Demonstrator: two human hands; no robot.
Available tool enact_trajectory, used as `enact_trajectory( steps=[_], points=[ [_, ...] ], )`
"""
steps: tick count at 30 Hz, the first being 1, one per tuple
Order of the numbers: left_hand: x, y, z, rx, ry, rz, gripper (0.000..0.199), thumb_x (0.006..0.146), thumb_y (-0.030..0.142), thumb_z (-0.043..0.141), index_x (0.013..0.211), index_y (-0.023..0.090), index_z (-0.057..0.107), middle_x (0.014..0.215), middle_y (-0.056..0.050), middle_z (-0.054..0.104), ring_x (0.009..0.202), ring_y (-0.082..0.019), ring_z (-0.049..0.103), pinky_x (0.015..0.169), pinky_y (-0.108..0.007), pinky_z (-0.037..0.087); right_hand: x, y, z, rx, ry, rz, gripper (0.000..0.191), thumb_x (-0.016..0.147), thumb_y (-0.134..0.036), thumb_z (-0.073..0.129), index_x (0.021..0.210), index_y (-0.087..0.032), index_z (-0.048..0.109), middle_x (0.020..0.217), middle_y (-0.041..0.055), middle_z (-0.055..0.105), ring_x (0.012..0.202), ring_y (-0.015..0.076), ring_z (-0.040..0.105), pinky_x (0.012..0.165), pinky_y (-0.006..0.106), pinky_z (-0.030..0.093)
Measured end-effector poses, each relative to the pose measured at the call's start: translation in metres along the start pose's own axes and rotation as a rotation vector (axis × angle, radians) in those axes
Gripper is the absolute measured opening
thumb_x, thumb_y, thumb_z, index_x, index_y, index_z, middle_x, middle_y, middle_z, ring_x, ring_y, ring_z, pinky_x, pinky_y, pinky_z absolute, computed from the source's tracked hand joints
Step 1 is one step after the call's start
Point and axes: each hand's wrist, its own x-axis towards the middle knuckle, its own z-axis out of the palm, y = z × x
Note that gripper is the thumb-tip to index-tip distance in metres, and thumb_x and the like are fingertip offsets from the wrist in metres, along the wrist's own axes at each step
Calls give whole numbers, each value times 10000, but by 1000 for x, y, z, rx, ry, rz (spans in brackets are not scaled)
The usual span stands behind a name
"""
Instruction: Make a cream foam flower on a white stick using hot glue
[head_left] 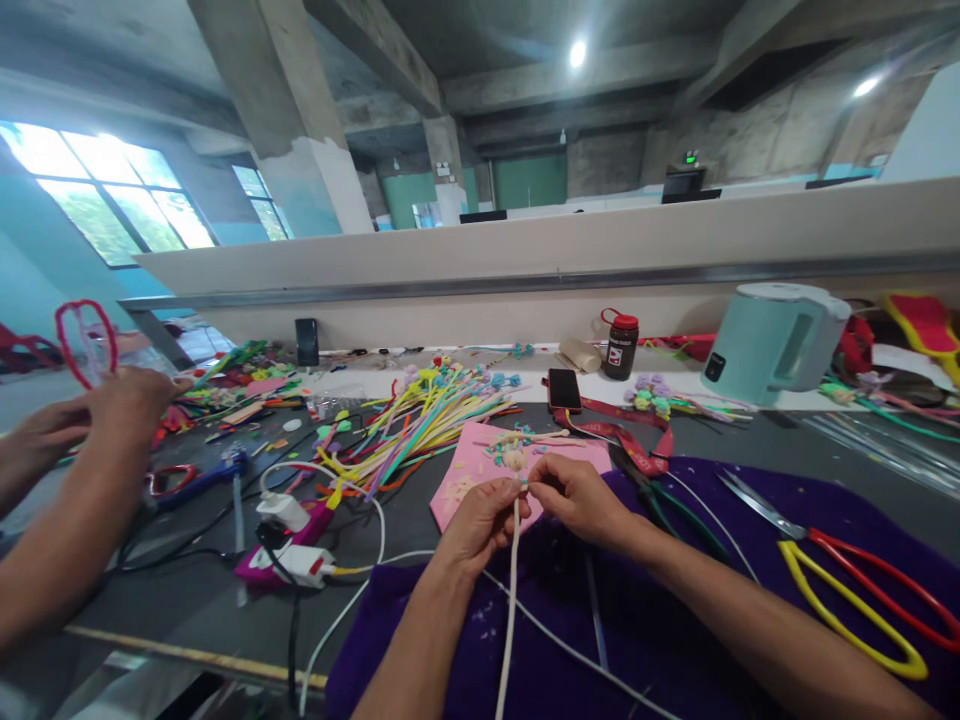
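Running down btwn L hand (480, 522) & R hand (571, 497): pale stem (513, 590)

We can make out no complete word with certainty. Pale lettering runs along the red lanyard (654, 462) on the tabletop (352, 625), but its folds and the blur leave us only unsure capitals. On the dark bottle (620, 345) with the red cap, we see light print above a white label (616, 356) bearing a dark emblem, all too small to read. Farther back, we notice a lit green sign (691, 157) and a small white notice (442, 170) on a pillar, both illegible.
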Motion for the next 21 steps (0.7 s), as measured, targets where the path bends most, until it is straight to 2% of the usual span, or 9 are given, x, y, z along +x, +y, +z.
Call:
enact_trajectory(
  steps=[6,10,15,18,21],
  points=[
    [1,-2,2,-9,-8,13,303,681,386,661,626,117,533,464,39,486,311,-4,315,305,-138,180,-1,1,6,294,-56,117,95,797,-217,488,710,-183,507,562,-40,508,477,80,463,460,187,351],
    [2,-2,0,-22,42,22,306,674,389,660,626,119,524,459,47,472,315,-1,295,309,-135,180,2,5,-3,440,2,214,110,799,-264,483,723,-185,477,507,-62,483,398,64,425,400,173,326],
    [3,0,-1,-40,77,30,318,671,402,647,609,113,532,428,56,425,312,-5,276,303,-134,158,8,9,-15,467,-117,291,202,767,-316,526,644,-160,493,492,-55,481,381,57,450,347,155,283],
    [3,-1,0,-42,70,34,305,656,383,666,618,111,535,457,50,450,317,-1,284,301,-132,165,8,12,-9,439,-111,300,244,767,-356,541,635,-152,515,460,-54,490,353,51,422,339,156,280],
    [3,-3,1,-20,33,34,295,672,372,662,623,109,538,473,41,472,318,-2,314,305,-129,190,5,13,0,462,-95,268,213,717,-353,618,743,-149,562,495,-50,531,376,59,447,352,159,305]
  ],
)
